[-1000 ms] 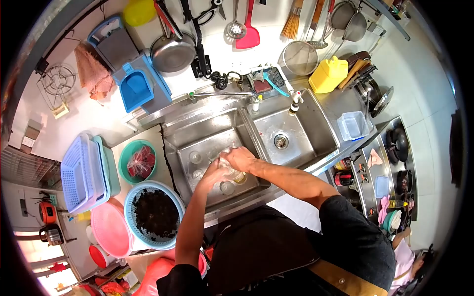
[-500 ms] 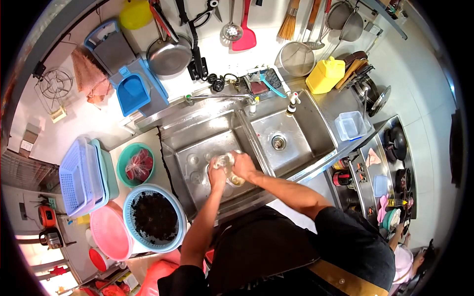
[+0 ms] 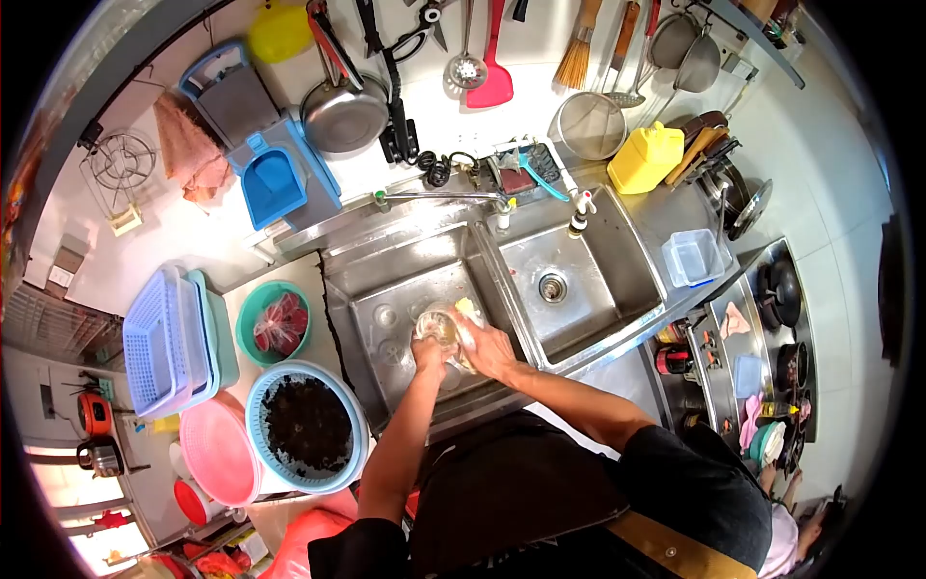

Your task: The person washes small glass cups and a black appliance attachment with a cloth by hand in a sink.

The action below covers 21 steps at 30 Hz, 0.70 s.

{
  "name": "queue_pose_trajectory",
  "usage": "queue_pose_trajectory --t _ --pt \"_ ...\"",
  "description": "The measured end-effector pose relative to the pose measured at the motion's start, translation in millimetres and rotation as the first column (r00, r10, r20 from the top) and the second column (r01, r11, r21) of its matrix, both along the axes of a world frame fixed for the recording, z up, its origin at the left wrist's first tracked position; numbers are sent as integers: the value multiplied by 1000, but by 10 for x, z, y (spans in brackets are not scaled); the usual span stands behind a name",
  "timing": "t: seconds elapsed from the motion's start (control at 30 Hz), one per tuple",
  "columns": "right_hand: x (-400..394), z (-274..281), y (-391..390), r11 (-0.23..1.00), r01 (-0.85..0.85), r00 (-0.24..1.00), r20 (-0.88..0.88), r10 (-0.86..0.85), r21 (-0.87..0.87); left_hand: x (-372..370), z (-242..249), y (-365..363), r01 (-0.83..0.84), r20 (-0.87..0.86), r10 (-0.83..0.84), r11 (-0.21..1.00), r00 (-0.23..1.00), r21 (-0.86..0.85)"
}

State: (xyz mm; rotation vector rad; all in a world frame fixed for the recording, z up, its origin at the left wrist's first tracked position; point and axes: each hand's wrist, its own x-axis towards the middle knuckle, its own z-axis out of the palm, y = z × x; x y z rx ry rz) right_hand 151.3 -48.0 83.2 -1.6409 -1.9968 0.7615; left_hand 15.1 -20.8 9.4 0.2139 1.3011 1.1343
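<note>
Above the left sink basin, my left hand is closed round a clear glass, its round mouth tilted up toward me. My right hand is pressed against the glass's right side, with a soft yellow sponge showing past its fingertips. Most of the sponge is hidden by the fingers. Several clear round glasses, among them one glass, stand on the basin floor left of my hands.
A right basin adjoins, with a tap behind it. Left of the sink stand a green bowl with a bagged red item, a blue basin of dark pieces and a pink basket. A person's sleeve shows lower right.
The glass has turned so its mouth faces up more, and my right hand has moved down along its side. The yellow sponge now shows above the right fingers. The view has shifted slightly.
</note>
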Motion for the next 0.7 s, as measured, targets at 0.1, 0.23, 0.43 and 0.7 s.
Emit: queue_pose_trajectory --t 0.1,0.23,0.43,0.7 --pt "124 -32 45 932 -225 974 85 209 284 -118 -111 44 236 34 -233 967 972 -100" --pt "58 178 418 932 -314 930 -137 340 184 -185 376 -9 538 -138 -532 843 836 12" --pt "77 -21 980 744 -537 641 -766 52 -398 -159 508 -30 553 -181 -524 811 832 193" --pt "-142 -203 648 710 -511 -111 -781 -614 -485 26 496 -204 264 412 -281 960 867 98"
